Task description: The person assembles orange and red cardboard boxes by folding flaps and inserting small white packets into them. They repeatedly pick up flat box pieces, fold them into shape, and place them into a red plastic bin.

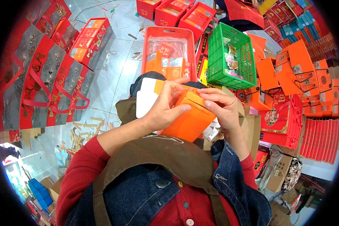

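Note:
Over my lap is an orange paperboard box [188, 122], tilted, its top end facing away from me. My left hand [164, 103] grips its left side near that end, the thumb lying on the front face. On the right, my right hand [224, 107] pinches the top edge, where a narrow flap stands slightly apart from the box. A white panel with an orange edge [146, 98] sticks out beyond my left wrist; whether it belongs to the same box I cannot tell.
Ahead stands a red crate [144, 52] holding orange boxes, beside a green basket [214, 56] with small packets. Red-and-grey gift bags [45, 75] line the left. Orange bags [295, 71] and red cartons [282, 124] pile up at right. Paper scraps [83, 135] litter the floor.

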A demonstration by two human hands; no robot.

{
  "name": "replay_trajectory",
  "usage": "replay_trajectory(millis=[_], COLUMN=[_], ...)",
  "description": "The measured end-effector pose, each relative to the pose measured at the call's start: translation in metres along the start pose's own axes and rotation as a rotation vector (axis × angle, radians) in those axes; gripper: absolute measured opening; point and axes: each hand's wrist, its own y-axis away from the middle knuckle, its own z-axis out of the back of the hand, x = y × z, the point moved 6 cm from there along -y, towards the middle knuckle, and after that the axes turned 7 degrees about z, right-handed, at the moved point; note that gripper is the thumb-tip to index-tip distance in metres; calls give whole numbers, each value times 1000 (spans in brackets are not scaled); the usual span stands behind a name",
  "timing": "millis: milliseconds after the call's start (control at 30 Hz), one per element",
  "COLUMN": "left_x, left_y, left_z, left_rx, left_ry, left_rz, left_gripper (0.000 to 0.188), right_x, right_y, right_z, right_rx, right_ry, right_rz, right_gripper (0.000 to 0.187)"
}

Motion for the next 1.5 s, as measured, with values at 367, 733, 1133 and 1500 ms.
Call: replay_trajectory(millis=[367, 733, 1133, 1500], left_x=[0, 2, 1, 5], left_y=[2, 5, 6, 6], left_z=[3, 5, 7, 10], left_rx=[5, -10, -21, 9], left_ry=[-57, -174, -105, -189], left_rz=[17, 13, 37, 60], left_gripper=[41, 30, 29, 29], right_x=[-1, 0, -18, -25], right_y=[0, 12, 33, 27], right_z=[-2, -12, 6, 14], right_rx=[28, -73, -262, -220], right_ry=[27, 314, 79, 50], right_rz=[31, 125, 124, -128], right_gripper=[21, 22, 21, 15])
